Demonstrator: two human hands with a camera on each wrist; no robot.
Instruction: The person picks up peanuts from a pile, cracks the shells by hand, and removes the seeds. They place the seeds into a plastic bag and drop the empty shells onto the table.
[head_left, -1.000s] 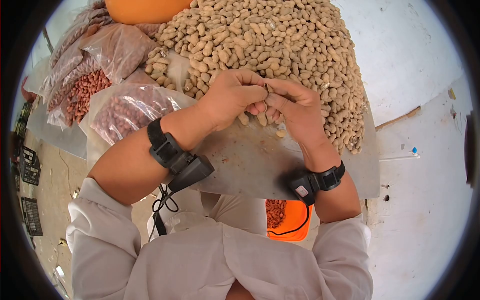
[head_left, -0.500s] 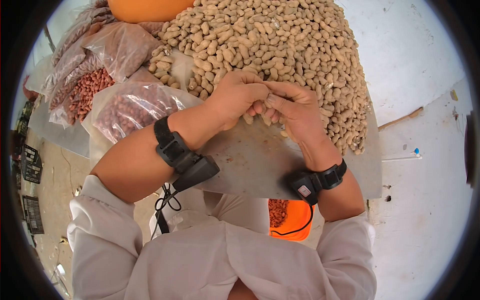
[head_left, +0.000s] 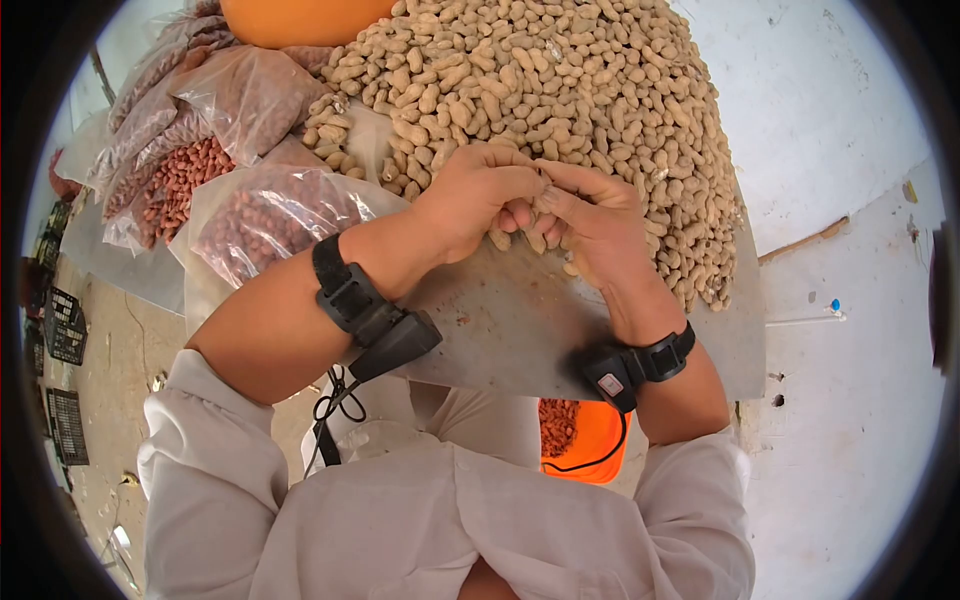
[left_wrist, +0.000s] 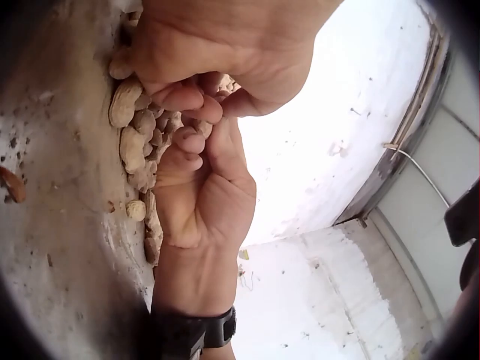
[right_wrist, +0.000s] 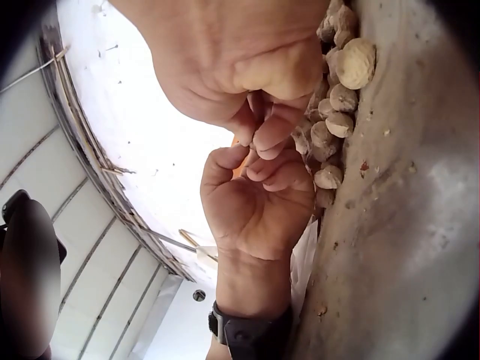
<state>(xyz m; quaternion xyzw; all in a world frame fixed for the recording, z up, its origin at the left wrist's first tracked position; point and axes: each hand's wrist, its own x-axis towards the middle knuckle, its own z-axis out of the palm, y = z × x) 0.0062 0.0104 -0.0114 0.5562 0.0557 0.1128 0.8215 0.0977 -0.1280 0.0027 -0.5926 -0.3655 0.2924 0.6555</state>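
Observation:
In the head view the left hand (head_left: 462, 207) and right hand (head_left: 604, 228) meet fingertip to fingertip at the near edge of a heap of unshelled peanuts (head_left: 590, 90). Thumbs and forefingers of both pinch a small peanut, mostly hidden by the fingers. Curled fingers of the left hand (left_wrist: 232, 45) and right hand (left_wrist: 206, 199) face each other in the left wrist view. From the right wrist, the right hand (right_wrist: 244, 56) appears above the left hand (right_wrist: 255, 206), their fingertips close together. A few loose peanuts (right_wrist: 339, 124) lie beside them.
Clear bags of red kernels (head_left: 270, 220) lie left of the heap on the grey tabletop (head_left: 490, 340). An orange rounded object (head_left: 300, 20) stands behind them. Below the near edge is an orange container (head_left: 600, 445) with red contents. Black crates (head_left: 66, 425) are at far left.
The head view has shifted slightly, moving the scene a little to the right. Both hands stay together, with small finger movements; the dark bit seen between the fingertips earlier is now less visible.

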